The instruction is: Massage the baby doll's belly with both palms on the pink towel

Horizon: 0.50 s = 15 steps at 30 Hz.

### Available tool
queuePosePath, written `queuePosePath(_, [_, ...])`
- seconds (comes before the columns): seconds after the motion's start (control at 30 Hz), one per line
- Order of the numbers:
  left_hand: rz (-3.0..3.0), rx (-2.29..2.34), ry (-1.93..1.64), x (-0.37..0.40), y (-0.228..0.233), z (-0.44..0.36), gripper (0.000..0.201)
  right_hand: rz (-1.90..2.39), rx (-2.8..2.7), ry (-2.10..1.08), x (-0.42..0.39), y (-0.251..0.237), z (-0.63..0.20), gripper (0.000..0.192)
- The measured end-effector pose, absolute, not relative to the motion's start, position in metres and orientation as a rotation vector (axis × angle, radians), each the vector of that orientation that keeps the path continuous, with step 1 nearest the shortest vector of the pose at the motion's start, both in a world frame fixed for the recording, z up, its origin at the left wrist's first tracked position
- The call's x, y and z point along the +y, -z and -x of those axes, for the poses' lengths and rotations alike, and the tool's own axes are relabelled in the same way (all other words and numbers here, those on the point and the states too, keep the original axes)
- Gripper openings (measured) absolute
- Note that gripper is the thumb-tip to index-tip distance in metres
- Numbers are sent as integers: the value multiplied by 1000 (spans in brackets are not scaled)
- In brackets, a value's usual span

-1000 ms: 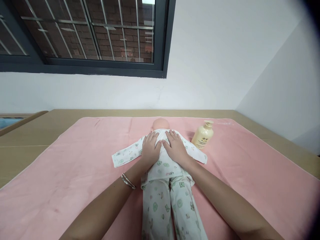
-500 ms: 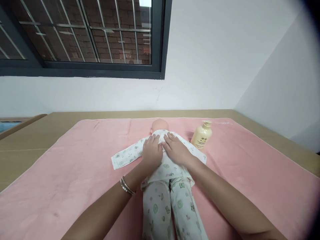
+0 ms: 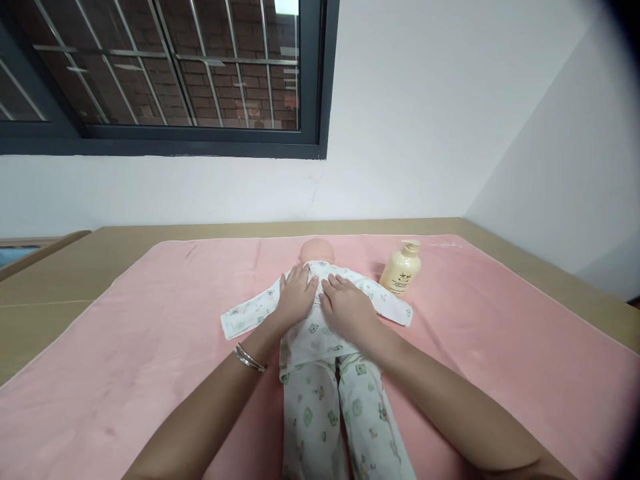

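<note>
Right hand (image 3: pixel 349 312) slid down printed cloth (image 3: pixel 314 339).

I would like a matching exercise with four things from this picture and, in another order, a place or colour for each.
1. left hand
2. bottle
3. cloth
4. bangles

A. pink, under the doll
B. silver, around the left arm
C. on the doll
D. pale yellow, beside the doll

Pairs: 1-C, 2-D, 3-A, 4-B

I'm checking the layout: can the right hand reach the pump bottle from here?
Probably yes: only the low white sleeve lies between the right hand and the pump bottle, and nothing covers the bottle's top.
</note>
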<state>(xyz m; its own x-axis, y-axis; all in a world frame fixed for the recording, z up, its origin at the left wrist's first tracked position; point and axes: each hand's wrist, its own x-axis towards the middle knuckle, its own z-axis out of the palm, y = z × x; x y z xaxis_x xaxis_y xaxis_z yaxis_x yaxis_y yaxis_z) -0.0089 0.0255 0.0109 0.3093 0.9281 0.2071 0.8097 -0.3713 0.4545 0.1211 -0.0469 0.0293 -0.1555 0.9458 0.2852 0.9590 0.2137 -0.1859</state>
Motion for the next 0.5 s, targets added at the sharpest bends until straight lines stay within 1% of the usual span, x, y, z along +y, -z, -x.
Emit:
queuePosePath(0.2, [-2567,1688,-690,-20,-11,-10,46,1710,-2050,-195,-6,-23,-158,55])
queuePosePath(0.27, [-2578,1667,-689,-24,-11,-11,46,1736,-2023,-218,-1,-20,-160,55])
queuePosePath(0.5, [-2302,1531,-765,22,-7,8,51,1786,-2178,26,-48,-30,-119,57])
